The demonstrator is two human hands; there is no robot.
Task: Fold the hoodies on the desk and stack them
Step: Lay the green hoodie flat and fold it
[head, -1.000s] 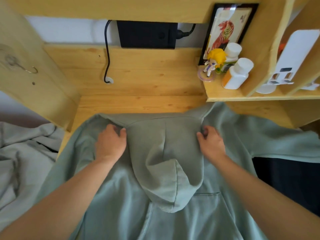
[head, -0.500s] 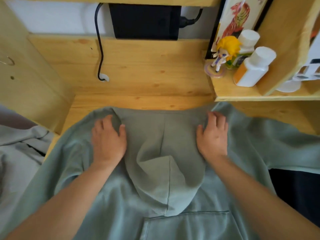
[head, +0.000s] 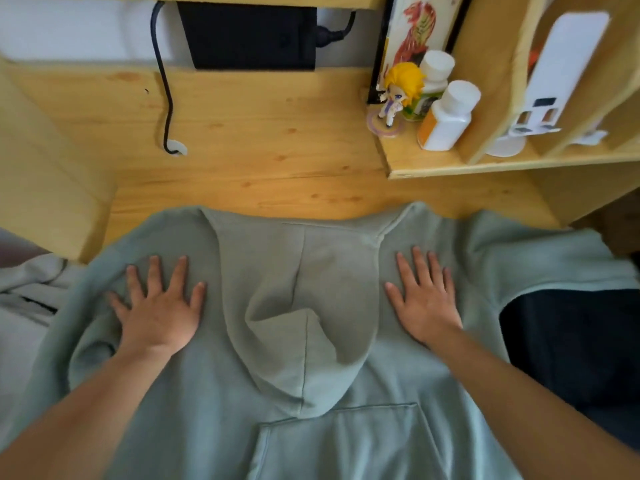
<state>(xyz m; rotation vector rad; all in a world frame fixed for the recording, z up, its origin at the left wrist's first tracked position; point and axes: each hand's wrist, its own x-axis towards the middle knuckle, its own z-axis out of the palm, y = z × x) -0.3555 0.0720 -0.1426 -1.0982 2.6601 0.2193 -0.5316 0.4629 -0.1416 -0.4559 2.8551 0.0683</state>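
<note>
— Where does the hoodie (head: 346,445) lie?
— Front up on the desk (head: 259,168), hood (head: 301,323) flopped toward the near edge, body running near to far.
— And the hands?
— Left hand (head: 157,313) and right hand (head: 424,303) press flat, fingers spread, either side of the hood; each sleeve lies outward of its hand.

On the side shelf (head: 450,166) we see a yellow-haired figurine (head: 398,95) just in front of a framed picture (head: 414,32) — a red creature on it — with two white-capped bottles (head: 448,116) beside it. A black box (head: 249,32) sits at the back wall, and a black cable (head: 164,81) drops into a grommet (white-rimmed) in the wooden back panel.
</note>
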